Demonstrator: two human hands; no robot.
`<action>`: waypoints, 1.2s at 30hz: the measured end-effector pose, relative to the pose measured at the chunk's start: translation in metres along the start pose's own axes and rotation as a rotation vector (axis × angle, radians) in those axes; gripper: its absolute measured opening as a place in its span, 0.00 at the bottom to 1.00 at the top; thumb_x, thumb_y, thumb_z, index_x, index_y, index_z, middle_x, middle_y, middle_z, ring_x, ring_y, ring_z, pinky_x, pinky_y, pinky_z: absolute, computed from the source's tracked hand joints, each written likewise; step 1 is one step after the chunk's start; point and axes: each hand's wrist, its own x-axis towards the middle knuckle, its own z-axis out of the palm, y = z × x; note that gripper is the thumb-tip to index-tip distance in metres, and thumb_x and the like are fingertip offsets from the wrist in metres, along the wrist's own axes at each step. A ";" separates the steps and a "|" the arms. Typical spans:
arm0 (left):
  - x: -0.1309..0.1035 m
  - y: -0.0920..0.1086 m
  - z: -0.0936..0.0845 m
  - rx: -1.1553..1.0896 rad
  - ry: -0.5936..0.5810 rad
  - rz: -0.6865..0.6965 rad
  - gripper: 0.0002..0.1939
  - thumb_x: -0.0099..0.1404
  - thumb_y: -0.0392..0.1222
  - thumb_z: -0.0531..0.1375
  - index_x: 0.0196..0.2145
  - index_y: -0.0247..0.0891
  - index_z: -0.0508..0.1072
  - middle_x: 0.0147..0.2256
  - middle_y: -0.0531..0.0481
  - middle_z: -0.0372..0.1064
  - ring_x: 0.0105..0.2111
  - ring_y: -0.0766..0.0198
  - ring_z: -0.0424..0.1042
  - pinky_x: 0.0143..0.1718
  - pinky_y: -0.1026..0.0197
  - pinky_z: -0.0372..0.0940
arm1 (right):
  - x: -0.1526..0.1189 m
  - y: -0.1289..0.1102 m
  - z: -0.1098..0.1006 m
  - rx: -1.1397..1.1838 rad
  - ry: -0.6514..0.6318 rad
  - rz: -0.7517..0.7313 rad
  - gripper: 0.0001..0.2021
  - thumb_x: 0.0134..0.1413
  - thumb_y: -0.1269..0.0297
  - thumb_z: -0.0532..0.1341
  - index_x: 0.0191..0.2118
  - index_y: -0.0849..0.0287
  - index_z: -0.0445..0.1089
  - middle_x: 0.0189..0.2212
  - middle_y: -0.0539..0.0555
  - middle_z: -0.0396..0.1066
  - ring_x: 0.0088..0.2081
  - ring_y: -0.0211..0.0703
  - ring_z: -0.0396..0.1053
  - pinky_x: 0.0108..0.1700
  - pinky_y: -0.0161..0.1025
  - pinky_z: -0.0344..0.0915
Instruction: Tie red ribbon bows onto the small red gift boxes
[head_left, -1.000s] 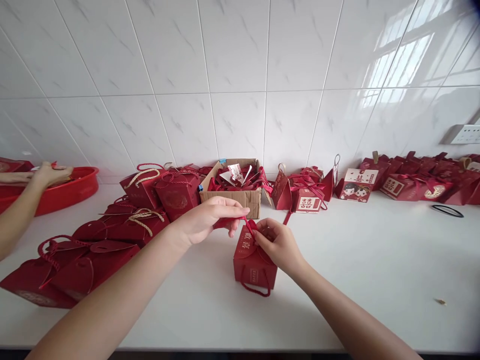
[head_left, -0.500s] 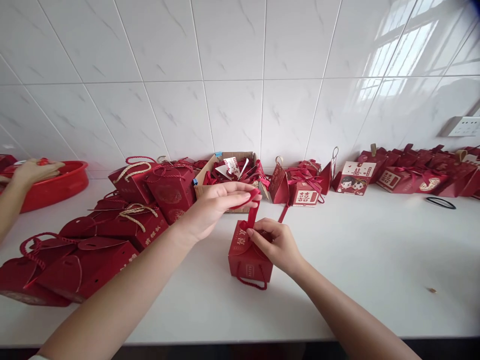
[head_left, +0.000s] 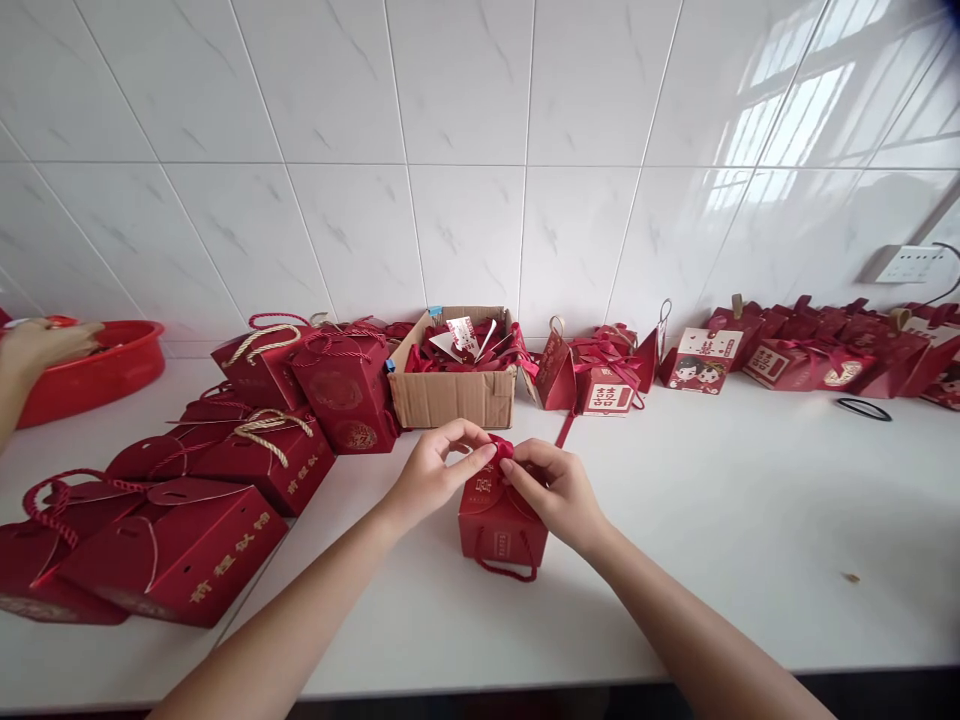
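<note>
A small red gift box [head_left: 501, 535] with light lettering stands on the white table, a twisted cord handle hanging down its near side. Over its top, my left hand [head_left: 441, 470] pinches a red ribbon [head_left: 500, 449] between thumb and fingertips. From the right, my right hand [head_left: 553, 487] pinches the same ribbon, close against the box top. The fingertips of both hands nearly meet there. How the ribbon is looped is too small to tell.
Behind stands a cardboard box [head_left: 454, 397] of red ribbons and cards. Red gift boxes [head_left: 217, 550] crowd the left, more [head_left: 780, 362] line the wall at right. At far left a person's hand [head_left: 52, 343] is over a red basin [head_left: 105, 372]. A black ring [head_left: 864, 409] lies right.
My left hand has come down from above the box to its top, bringing the raised ribbon down. My right hand has barely moved. The view has shifted slightly.
</note>
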 end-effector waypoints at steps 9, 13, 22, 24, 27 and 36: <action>-0.008 -0.005 -0.004 -0.075 -0.058 -0.055 0.10 0.63 0.45 0.57 0.29 0.37 0.64 0.37 0.48 0.69 0.38 0.63 0.67 0.41 0.61 0.62 | -0.001 0.003 0.005 0.268 0.056 0.006 0.10 0.54 0.62 0.61 0.36 0.54 0.57 0.27 0.47 0.68 0.29 0.38 0.69 0.34 0.36 0.67; -0.010 -0.001 -0.004 -0.097 -0.101 -0.086 0.05 0.64 0.42 0.55 0.35 0.38 0.64 0.38 0.48 0.69 0.38 0.63 0.68 0.39 0.61 0.63 | -0.002 0.001 0.004 0.119 0.071 -0.020 0.05 0.56 0.62 0.59 0.33 0.56 0.64 0.29 0.51 0.70 0.28 0.37 0.68 0.31 0.35 0.66; -0.014 0.005 0.002 0.102 -0.054 0.063 0.04 0.60 0.37 0.58 0.36 0.39 0.68 0.36 0.50 0.69 0.42 0.63 0.69 0.47 0.60 0.62 | -0.008 -0.001 0.003 -0.088 0.105 -0.051 0.07 0.56 0.64 0.59 0.40 0.56 0.72 0.38 0.55 0.75 0.40 0.44 0.72 0.41 0.41 0.68; -0.014 0.003 0.006 0.148 -0.016 0.098 0.02 0.61 0.38 0.57 0.33 0.38 0.67 0.34 0.51 0.69 0.38 0.64 0.69 0.44 0.61 0.63 | -0.008 -0.002 0.002 -0.201 0.120 -0.101 0.08 0.57 0.65 0.58 0.40 0.55 0.73 0.36 0.55 0.75 0.39 0.45 0.71 0.42 0.43 0.66; -0.013 0.000 0.011 0.199 0.026 0.152 0.02 0.63 0.38 0.55 0.33 0.38 0.67 0.33 0.51 0.69 0.35 0.65 0.69 0.41 0.62 0.64 | -0.009 -0.005 -0.001 -0.435 0.122 -0.191 0.09 0.58 0.67 0.57 0.41 0.54 0.74 0.32 0.54 0.75 0.36 0.45 0.69 0.43 0.47 0.61; -0.011 -0.006 0.011 0.421 0.078 0.356 0.04 0.62 0.33 0.55 0.30 0.40 0.67 0.30 0.53 0.73 0.33 0.64 0.70 0.43 0.57 0.60 | -0.014 -0.009 -0.006 -0.726 0.094 -0.138 0.07 0.57 0.65 0.59 0.37 0.50 0.75 0.34 0.53 0.74 0.39 0.48 0.68 0.48 0.53 0.51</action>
